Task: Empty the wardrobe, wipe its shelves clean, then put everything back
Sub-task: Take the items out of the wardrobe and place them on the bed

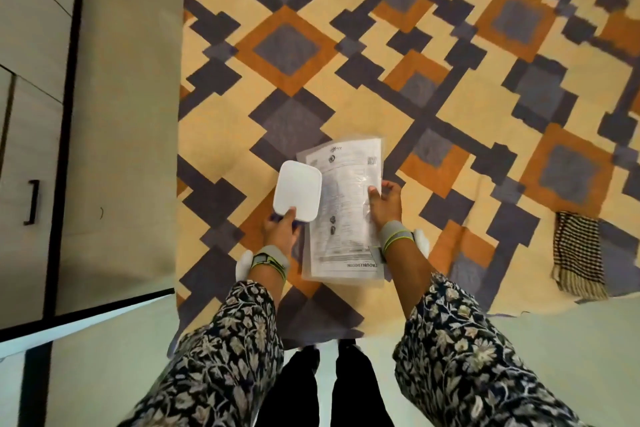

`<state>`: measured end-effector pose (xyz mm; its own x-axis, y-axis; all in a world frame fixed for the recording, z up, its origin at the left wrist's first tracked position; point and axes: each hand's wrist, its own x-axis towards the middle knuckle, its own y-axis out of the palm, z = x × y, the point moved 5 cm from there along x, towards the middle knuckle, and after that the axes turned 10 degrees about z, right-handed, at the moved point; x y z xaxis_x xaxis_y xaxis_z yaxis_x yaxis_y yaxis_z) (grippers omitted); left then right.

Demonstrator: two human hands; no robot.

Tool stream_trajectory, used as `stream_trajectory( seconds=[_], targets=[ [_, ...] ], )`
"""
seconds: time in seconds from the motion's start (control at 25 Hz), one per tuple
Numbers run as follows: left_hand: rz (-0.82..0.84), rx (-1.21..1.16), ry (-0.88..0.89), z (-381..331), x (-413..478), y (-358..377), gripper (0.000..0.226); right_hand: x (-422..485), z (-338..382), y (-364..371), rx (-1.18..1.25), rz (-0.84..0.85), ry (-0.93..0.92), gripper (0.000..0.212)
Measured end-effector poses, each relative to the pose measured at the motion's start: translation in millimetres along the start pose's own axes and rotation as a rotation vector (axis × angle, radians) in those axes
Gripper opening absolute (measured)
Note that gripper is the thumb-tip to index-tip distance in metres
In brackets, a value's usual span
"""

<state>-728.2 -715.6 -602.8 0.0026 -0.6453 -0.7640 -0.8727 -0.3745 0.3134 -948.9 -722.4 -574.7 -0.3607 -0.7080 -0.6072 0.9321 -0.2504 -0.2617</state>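
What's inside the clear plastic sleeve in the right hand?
The clear plastic sleeve, held by the right hand, shows a printed instruction sheet with diagrams and a QR code. Anything behind that sheet is hidden.

- A patterned rug (433, 55) in cream, orange and dark blue covers the floor.
- Pale cabinet doors (31, 114) with a dark handle (33, 201) stand left.
- A striped cloth (576, 253) lies on the rug's edge.
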Motion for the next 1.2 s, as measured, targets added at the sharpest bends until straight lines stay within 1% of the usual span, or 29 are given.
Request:
stream_trajectory(
  seconds=[0.08, 0.2, 0.28, 0.36, 0.44, 0.48, 0.56, 0.64, 0.68, 0.76, 0.84, 1.0, 1.08, 1.2],
  targets=[
    [-0.037, 0.046, -0.005, 5.4, 26.0, 5.1, 0.035, 32.6, -8.0, 1.7, -0.001, -0.004, 0.009, 0.023],
    [-0.072, 0.089, -0.013, 15.1, 59.4, 15.7, 0.04, 70.0, -11.8, -1.7, 0.023, -0.001, 0.016, 0.031],
    [-0.067, 0.089, -0.02, 22.9, 70.3, 21.8, 0.043, 85.7, -16.4, -3.5, -0.016, 0.009, 0.012, 0.032],
    [-0.076, 0.113, -0.051, 35.4, 86.6, 33.0, 0.044, 111.0, -24.6, -11.6, -0.077, 0.004, 0.013, 0.027],
    [-0.089, 0.136, -0.089, 41.3, 91.9, 37.8, 0.043, 122.9, -34.3, -18.3, -0.113, -0.027, 0.016, 0.019],
    [-0.1, 0.137, -0.106, 48.3, 98.1, 43.7, 0.043, 132.1, -40.6, -22.9, -0.143, -0.057, 0.021, 0.019],
    [-0.137, 0.155, -0.119, 60.4, 109.8, 50.5, 0.044, 138.2, -48.2, -27.4, -0.169, -0.037, 0.025, 0.029],
    [-0.141, 0.19, -0.151, 72.1, 119.6, 52.2, 0.048, 142.2, -63.2, -31.0, -0.135, -0.008, 0.047, 0.035],
    [-0.117, 0.218, -0.181, 77.3, 123.5, 51.1, 0.048, 139.4, -65.8, -32.0, -0.132, 0.009, 0.05, 0.036],
    [-0.073, 0.29, -0.267, 84.4, 125.6, 47.2, 0.042, 138.6, -74.0, -31.0, -0.117, 0.022, 0.055, 0.036],
    [-0.086, 0.349, -0.316, 87.3, 122.6, 41.7, 0.037, 132.5, -79.5, -27.4, -0.1, 0.061, 0.073, 0.033],
    [-0.121, 0.395, -0.293, 81.3, 113.9, 39.4, 0.033, 114.9, -83.5, -17.0, -0.077, 0.087, 0.089, 0.02],
    [-0.094, 0.385, -0.258, 73.0, 93.2, 45.2, 0.03, 99.3, -71.6, -11.5, -0.058, 0.159, 0.078, 0.02],
    [-0.094, 0.391, -0.226, 65.2, 64.0, 49.3, 0.013, 72.6, -52.2, -0.9, -0.089, 0.265, 0.029, 0.018]
  ],
)
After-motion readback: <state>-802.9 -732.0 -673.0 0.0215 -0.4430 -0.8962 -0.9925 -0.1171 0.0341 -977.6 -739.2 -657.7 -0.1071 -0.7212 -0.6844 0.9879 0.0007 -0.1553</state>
